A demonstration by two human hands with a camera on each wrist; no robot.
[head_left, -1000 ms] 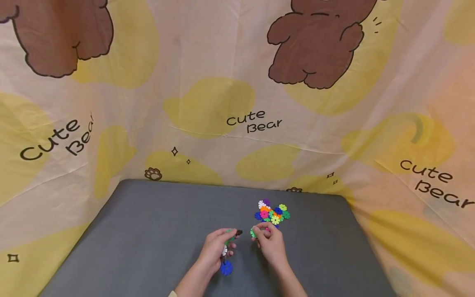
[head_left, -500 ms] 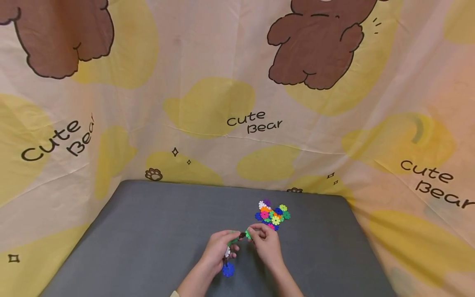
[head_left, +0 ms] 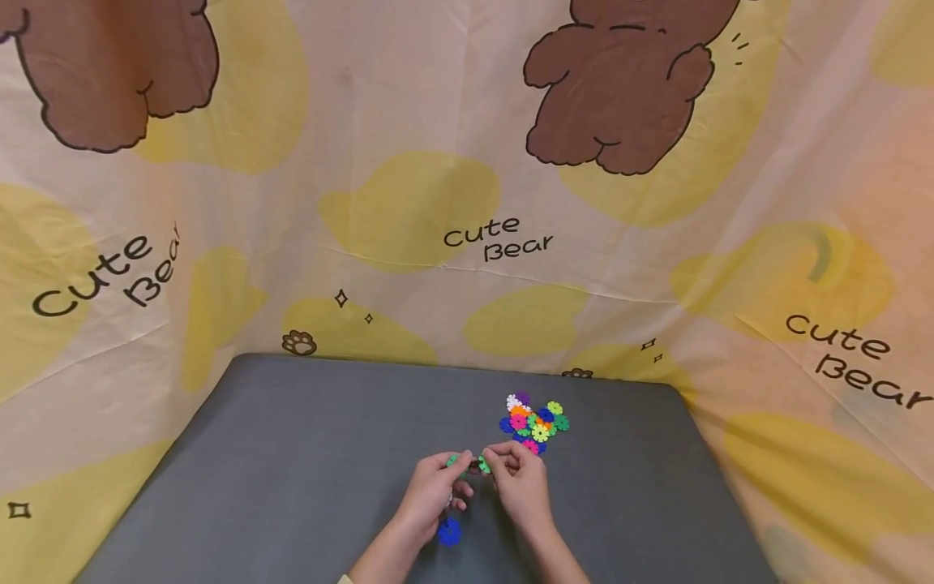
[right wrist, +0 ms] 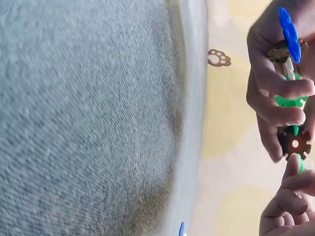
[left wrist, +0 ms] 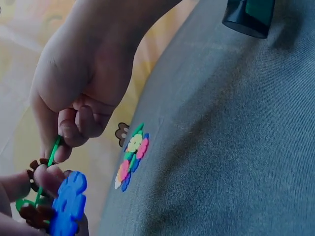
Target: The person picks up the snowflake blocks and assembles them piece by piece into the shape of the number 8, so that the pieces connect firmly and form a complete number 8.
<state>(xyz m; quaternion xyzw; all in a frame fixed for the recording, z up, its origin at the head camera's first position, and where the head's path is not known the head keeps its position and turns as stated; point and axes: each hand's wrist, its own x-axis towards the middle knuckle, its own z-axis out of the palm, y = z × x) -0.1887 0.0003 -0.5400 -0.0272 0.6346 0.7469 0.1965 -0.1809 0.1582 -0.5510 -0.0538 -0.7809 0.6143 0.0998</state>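
My left hand [head_left: 432,491] grips a chain of notched snowflake discs, seen best in the right wrist view: a blue disc [right wrist: 289,34] at one end, then brown, white and green discs [right wrist: 290,102], and a brown disc [right wrist: 304,142] by the fingertips. In the head view the blue end hangs below the palm. Between thumb and fingers, my right hand [head_left: 521,485] pinches a green disc [head_left: 484,465] edge-on against that brown disc. Fingers partly hide the chain and where these two discs meet.
Beyond my right hand, a pile of loose snowflake discs [head_left: 540,432] in several colours lies on the grey table [head_left: 306,454]. A bear-print cloth [head_left: 409,211] surrounds the table. A dark object [left wrist: 246,19] stands at the top of the left wrist view.
My right hand has moved left with its green disc, from apart to right at the brown disc. The left hand has shifted slightly right, still gripping the chain.
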